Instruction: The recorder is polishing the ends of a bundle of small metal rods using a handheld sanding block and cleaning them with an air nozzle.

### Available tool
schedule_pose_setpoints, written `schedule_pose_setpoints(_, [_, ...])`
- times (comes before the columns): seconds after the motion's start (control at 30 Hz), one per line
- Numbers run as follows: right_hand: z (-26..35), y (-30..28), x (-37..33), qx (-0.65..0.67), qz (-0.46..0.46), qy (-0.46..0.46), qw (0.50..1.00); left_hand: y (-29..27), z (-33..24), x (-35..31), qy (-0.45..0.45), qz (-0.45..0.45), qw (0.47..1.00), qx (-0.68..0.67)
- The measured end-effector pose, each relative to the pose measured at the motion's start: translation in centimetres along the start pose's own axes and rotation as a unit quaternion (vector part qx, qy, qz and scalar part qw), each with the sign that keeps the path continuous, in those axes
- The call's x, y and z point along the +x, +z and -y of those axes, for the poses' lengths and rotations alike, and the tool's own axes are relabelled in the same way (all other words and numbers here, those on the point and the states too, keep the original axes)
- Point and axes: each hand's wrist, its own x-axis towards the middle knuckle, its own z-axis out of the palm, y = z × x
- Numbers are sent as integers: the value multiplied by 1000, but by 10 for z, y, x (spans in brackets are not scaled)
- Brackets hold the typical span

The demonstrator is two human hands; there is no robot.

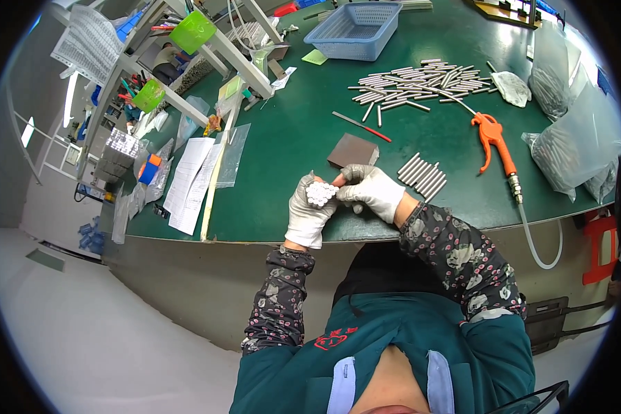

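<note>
Both my hands wear white gloves with bare fingertips. My left hand [305, 215] is closed round a bundle of short metal rods [319, 194], whose bright round ends face up. Against the right side of that bundle, my right hand [376, 192] has its thumb and fingers closed; part of its grip is hidden. Just beyond the hands lies a brown rectangular block [353, 150]. Several loose rods [421, 176] lie side by side in a slanted row to the right of the block. Farther back is a large scattered pile of similar rods [421, 84].
On the green table [283, 131] lie a thin red-handled tool [366, 127] and an orange air blow gun [491, 134] with a hose. Plastic bags of rods [566, 148] stand at right. A blue basket [355, 31] is behind; papers [190, 179] and a shelf post [238, 58] are left.
</note>
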Motion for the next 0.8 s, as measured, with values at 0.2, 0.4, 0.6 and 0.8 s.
schedule_pose_setpoints(0.2, [-3,-4,2,5,-5,-6,1000,2,-5,0,-2,-6,999,-46])
schedule_pose_setpoints(0.4, [-4,-8,4,23,15,2,1000,0,-1,-2,-2,2,999,-37])
schedule_pose_setpoints(0.6, [-7,-10,5,89,27,1,996,-1,1,-4,-56,-10,994,-96])
schedule_pose_setpoints(0.8, [-7,-8,7,79,31,8,996,-1,11,-7,-11,-3,997,-80])
